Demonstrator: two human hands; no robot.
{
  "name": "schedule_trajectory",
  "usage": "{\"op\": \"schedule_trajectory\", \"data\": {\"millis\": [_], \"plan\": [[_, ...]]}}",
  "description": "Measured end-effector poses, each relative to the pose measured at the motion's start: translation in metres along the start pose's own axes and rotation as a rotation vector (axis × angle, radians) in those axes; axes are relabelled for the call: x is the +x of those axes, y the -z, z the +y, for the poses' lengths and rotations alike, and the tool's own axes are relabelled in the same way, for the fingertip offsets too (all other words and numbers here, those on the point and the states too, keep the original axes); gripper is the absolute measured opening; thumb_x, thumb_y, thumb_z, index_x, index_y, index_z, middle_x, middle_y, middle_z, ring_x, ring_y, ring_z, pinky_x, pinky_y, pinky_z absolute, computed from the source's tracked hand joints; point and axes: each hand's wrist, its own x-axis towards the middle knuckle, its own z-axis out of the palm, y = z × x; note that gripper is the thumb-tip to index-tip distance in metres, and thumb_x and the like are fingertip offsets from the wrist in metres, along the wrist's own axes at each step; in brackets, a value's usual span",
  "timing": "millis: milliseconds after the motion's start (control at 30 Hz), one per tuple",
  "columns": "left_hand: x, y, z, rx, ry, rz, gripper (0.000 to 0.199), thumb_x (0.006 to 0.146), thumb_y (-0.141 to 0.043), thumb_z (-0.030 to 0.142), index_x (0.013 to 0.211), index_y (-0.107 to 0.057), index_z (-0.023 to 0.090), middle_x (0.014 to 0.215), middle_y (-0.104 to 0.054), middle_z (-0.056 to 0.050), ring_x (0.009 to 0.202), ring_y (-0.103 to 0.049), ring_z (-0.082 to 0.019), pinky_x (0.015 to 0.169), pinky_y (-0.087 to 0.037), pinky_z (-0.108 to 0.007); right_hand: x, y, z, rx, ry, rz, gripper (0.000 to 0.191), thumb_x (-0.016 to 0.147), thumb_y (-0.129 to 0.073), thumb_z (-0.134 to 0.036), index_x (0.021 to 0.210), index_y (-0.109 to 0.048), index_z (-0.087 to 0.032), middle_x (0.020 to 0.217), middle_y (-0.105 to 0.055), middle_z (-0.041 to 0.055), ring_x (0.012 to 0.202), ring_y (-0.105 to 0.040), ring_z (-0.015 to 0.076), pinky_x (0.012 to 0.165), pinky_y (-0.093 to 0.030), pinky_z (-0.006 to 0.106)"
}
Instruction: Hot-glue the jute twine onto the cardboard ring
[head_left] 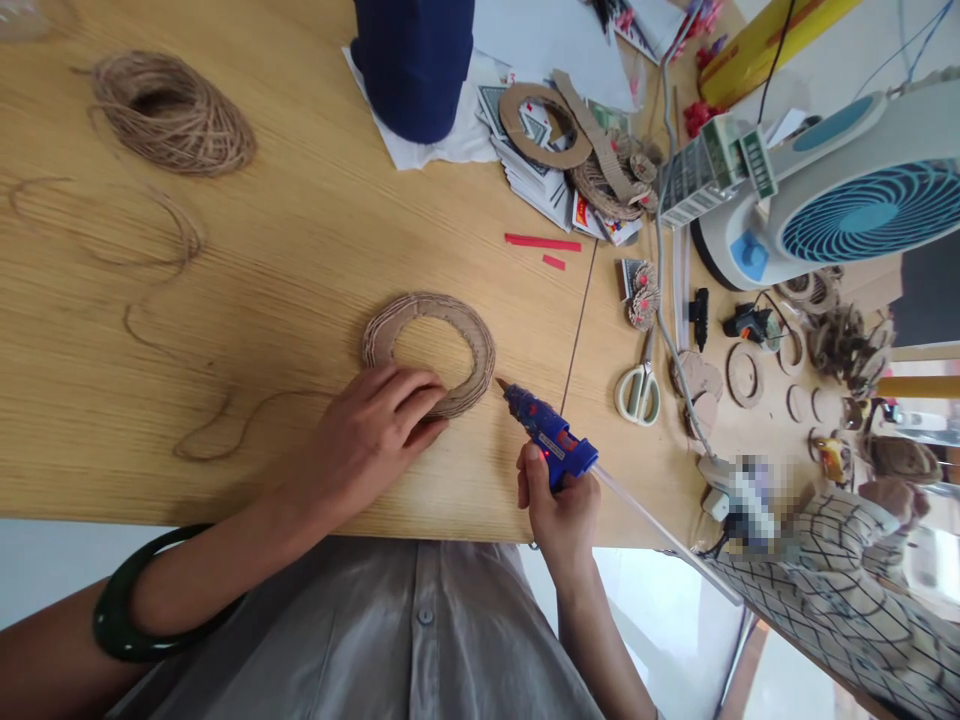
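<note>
A cardboard ring (475,332) with twine around its outer edge lies on the wooden table. My left hand (382,420) is closed on the ring's lower left side, its fingertips over the rim. In my right hand (559,505) is a blue glue gun (551,435), its nozzle just right of the ring and apart from it. A clear glue stick (660,530) sticks out of the gun's back. Loose twine (247,425) runs across the table to my left hand. The ball of twine (172,115) sits at the upper left.
White-handled scissors (638,394), red strips (543,242) and a pile of playing cards (536,180) lie to the right and beyond. A dark blue object (414,65) stands at the back. A fan (840,200), a cable (660,200) and a person's checked sleeve (832,550) are at the right.
</note>
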Motion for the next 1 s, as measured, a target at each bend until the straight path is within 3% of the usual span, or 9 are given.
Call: {"op": "schedule_trajectory", "data": {"millis": [433, 733, 833, 1000], "plan": [[0.002, -0.016, 0.016, -0.075, 0.044, 0.019, 0.023, 0.093, -0.064, 0.024, 0.113, -0.059, 0.017, 0.112, -0.067, -0.007, 0.103, -0.063, -0.024, 0.092, -0.053, -0.040, -0.005, 0.000, 0.004, -0.037, -0.035, -0.070, 0.037, 0.094, -0.052, -0.049, 0.078, -0.063, -0.017, 0.049, -0.054, -0.0006, 0.048, -0.056, 0.0168, 0.047, -0.043, 0.026], [0.000, -0.017, 0.015, -0.121, 0.063, 0.004, 0.021, 0.093, -0.064, 0.026, 0.113, -0.059, 0.018, 0.114, -0.066, -0.006, 0.104, -0.063, -0.024, 0.094, -0.052, -0.041, -0.010, 0.002, -0.006, -0.240, 0.231, 0.014, 0.030, 0.098, -0.051, -0.039, 0.095, -0.066, -0.014, 0.075, -0.072, 0.0099, 0.062, -0.069, 0.0212, 0.056, -0.052, 0.028], [-0.001, -0.018, 0.015, -0.127, 0.066, 0.006, 0.021, 0.094, -0.063, 0.026, 0.113, -0.059, 0.018, 0.115, -0.067, -0.006, 0.105, -0.063, -0.025, 0.094, -0.052, -0.041, -0.009, 0.001, -0.009, -0.301, 0.269, 0.059, 0.030, 0.099, -0.049, -0.040, 0.094, -0.065, -0.015, 0.073, -0.072, 0.0089, 0.060, -0.070, 0.0219, 0.055, -0.052, 0.028], [-0.002, -0.018, 0.016, -0.130, 0.075, -0.001, 0.020, 0.095, -0.061, 0.027, 0.112, -0.060, 0.019, 0.115, -0.067, -0.006, 0.105, -0.063, -0.024, 0.093, -0.052, -0.041, -0.014, 0.003, -0.015, -0.357, 0.225, 0.021, 0.033, 0.100, -0.047, -0.043, 0.089, -0.064, -0.017, 0.062, -0.068, 0.0053, 0.048, -0.065, 0.0200, 0.046, -0.046, 0.026]]}}
